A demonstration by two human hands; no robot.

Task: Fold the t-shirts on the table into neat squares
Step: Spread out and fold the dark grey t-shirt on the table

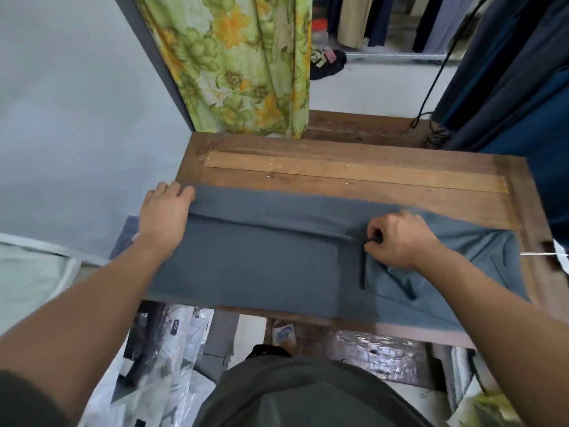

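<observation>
A grey t-shirt (258, 266) lies spread lengthwise across the near half of the wooden table (354, 171), with its far long edge folded over toward me as a flap. My left hand (164, 215) grips the shirt's far left corner at the table's left edge, fingers curled over the fabric. My right hand (397, 240) pinches a fold of the cloth right of the middle. To the right of that hand the fabric is creased and rumpled; part of the shirt hangs over the table's left edge.
A green and yellow floral curtain (243, 66) hangs behind the table's far edge. Dark blue cloth (517, 97) hangs at the back right. Plastic-wrapped packages (166, 359) lie on the floor under the near left edge. The table's far half is bare wood.
</observation>
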